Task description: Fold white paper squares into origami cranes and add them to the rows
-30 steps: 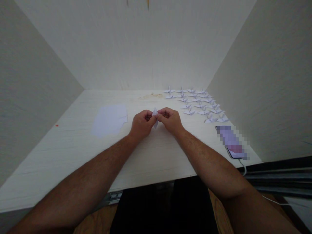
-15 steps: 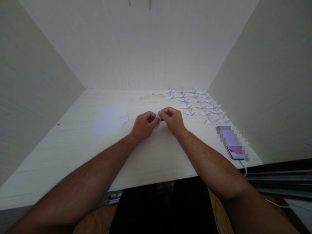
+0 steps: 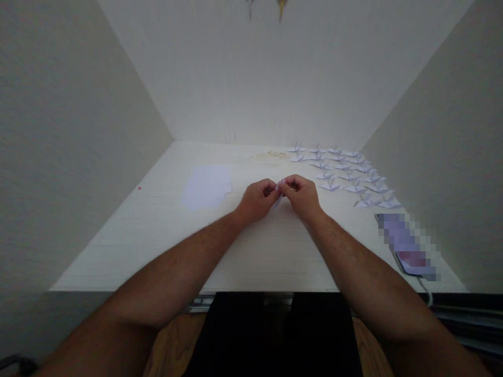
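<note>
Hands meet at the centre of the frame: the left hand and the right hand both pinch a small folded white paper piece between fingertips, just above the pale wooden table. Most of the piece is hidden by the fingers. Left of centre lies a flat stack of white paper sheets. Rows of finished paper cranes sit right of centre, with a phone below them near the table's front edge.
</note>
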The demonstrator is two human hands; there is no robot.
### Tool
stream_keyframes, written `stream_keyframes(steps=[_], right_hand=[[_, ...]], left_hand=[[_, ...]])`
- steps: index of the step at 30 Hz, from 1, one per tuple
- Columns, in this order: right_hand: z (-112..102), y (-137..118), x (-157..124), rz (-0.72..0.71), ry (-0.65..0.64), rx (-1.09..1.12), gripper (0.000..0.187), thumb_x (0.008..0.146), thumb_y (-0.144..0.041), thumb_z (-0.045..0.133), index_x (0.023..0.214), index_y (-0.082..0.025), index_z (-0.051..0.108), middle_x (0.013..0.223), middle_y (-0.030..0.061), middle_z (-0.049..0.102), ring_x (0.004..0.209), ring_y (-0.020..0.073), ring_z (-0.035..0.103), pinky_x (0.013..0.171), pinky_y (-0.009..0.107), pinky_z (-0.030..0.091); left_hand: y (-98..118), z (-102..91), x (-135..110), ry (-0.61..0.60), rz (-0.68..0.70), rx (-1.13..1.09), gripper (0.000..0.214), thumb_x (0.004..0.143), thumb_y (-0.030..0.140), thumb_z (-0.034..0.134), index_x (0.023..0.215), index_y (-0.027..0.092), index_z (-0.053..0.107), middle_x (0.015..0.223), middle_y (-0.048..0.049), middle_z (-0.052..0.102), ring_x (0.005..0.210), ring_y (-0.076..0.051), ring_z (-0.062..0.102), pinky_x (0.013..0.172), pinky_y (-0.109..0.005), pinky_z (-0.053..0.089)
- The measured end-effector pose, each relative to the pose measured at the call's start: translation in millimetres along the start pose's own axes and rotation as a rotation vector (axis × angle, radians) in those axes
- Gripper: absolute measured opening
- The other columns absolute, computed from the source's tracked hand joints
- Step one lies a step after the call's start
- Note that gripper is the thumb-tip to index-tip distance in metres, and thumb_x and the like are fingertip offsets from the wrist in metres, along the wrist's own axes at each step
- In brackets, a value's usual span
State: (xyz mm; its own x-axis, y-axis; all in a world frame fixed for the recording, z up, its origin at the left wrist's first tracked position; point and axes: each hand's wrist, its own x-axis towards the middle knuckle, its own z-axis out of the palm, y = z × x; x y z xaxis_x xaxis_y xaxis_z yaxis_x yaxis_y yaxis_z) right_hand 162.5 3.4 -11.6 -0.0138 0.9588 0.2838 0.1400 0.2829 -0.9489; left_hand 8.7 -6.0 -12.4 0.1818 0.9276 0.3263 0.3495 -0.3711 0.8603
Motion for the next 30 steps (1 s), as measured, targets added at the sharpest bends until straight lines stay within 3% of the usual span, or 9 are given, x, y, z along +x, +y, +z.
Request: stream_keyframes(steps=[13, 20, 26, 30], right_hand=[[-1, 4, -4, -0.048, 0.076, -0.048, 0.010, 0.076, -0.025, 0.072, 0.069, -0.027, 0.066, 0.069, 0.0024, 0.066, 0.063, 0.0172, 0.058, 0.061, 0.034, 0.049], [0, 2, -2, -0.027, 0.125, -0.001, 0.010, 0.070, -0.028, 0.072, 0.069, -0.021, 0.065, 0.064, -0.0010, 0.063, 0.058, 0.0129, 0.054, 0.057, 0.029, 0.045], [-1, 6, 3, 0.022, -0.007, 0.004, 0.018, 0.067, -0.033, 0.074, 0.073, -0.018, 0.066, 0.066, -0.0009, 0.064, 0.060, 0.0121, 0.055, 0.060, 0.027, 0.045], [-2, 7, 4, -0.007, -0.023, -0.028, 0.015, 0.071, -0.033, 0.072, 0.071, -0.019, 0.065, 0.066, -0.0013, 0.064, 0.060, 0.0119, 0.055, 0.062, 0.028, 0.045]], left_hand=[[-4, 7.0, 1, -0.059, 0.005, 0.035, 0.021, 0.087, 0.037, 0.061, 0.080, 0.017, 0.063, 0.072, -0.0027, 0.066, 0.066, -0.012, 0.056, 0.063, -0.027, 0.043], [2, 5.9, 0, -0.072, 0.019, 0.075, 0.015, 0.084, 0.029, 0.061, 0.076, 0.017, 0.062, 0.071, -0.0007, 0.064, 0.065, -0.012, 0.053, 0.063, -0.027, 0.040], [5, 3.3, -1, 0.003, -0.008, 0.111, 0.022, 0.085, 0.036, 0.060, 0.077, 0.016, 0.066, 0.065, 0.0007, 0.062, 0.061, -0.011, 0.050, 0.058, -0.025, 0.037], [7, 1.6, 0, 0.010, -0.023, 0.126, 0.024, 0.085, 0.038, 0.061, 0.075, 0.017, 0.066, 0.064, 0.0006, 0.062, 0.060, -0.011, 0.050, 0.057, -0.024, 0.037]])
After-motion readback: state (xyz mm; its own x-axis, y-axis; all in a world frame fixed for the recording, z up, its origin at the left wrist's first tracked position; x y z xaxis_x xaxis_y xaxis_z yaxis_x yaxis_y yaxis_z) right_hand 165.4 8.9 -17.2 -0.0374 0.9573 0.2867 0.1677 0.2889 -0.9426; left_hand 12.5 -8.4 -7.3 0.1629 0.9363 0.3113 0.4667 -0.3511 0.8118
